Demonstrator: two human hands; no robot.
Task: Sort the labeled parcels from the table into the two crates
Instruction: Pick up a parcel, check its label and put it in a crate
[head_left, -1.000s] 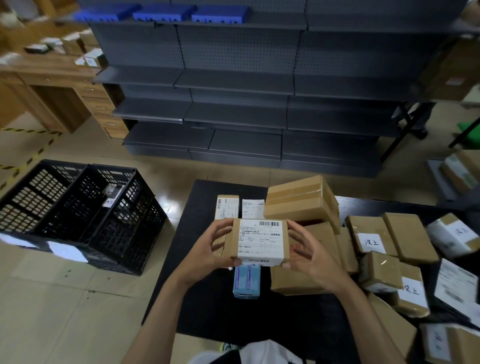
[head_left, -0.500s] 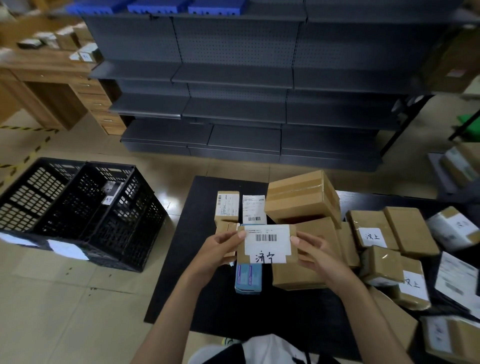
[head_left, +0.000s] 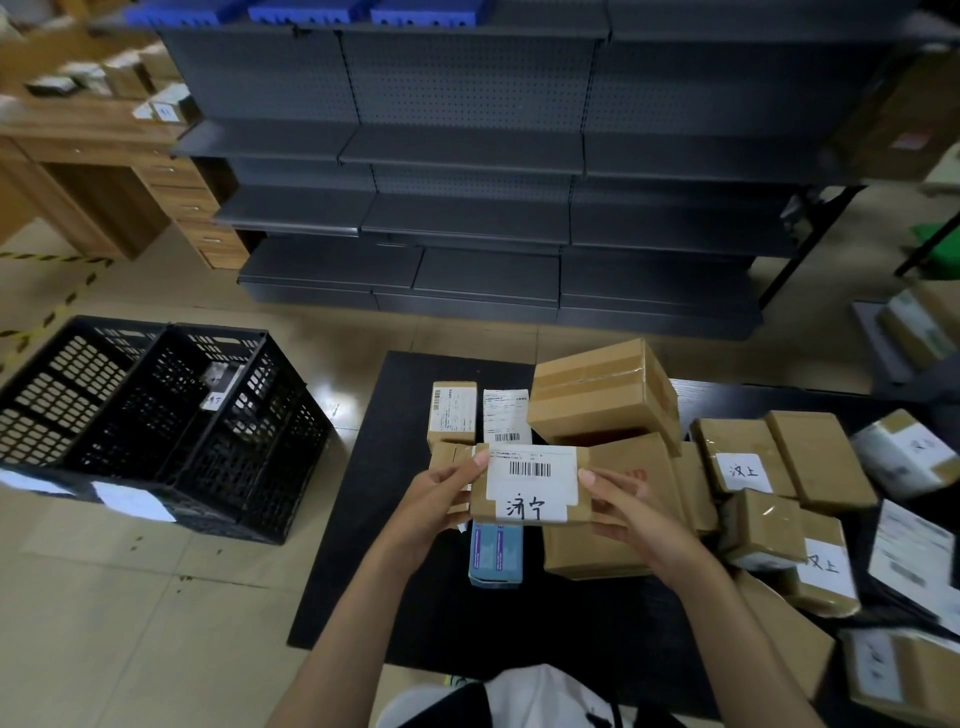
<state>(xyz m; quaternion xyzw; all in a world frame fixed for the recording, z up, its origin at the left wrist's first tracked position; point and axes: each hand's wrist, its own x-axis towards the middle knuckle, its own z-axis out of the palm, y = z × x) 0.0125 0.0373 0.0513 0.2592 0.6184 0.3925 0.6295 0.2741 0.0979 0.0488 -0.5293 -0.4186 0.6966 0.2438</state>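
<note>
Both hands hold a small brown parcel (head_left: 530, 486) above the black table (head_left: 395, 519), its white label with a barcode and handwritten characters facing me. My left hand (head_left: 441, 493) grips its left end, my right hand (head_left: 623, 506) its right end. Several more taped cardboard parcels (head_left: 602, 395) lie on the table, mostly to the right, some with handwritten labels (head_left: 743, 472). A blue box (head_left: 496, 553) lies just under the held parcel. Two black plastic crates (head_left: 171, 426) stand side by side on the floor to the left; the right one holds a small labelled parcel (head_left: 218, 384).
Grey empty metal shelving (head_left: 467, 208) runs across the back behind the table. A wooden desk (head_left: 93, 156) with small boxes stands at the far left. Yellow-black tape (head_left: 47, 317) marks the tiled floor by the crates. More parcels sit at the right edge (head_left: 914, 322).
The parcel was turned in my hands: a second ago its printed shipping label faced me, now the side with the barcode and handwritten characters does. It is held slightly lower and nearer.
</note>
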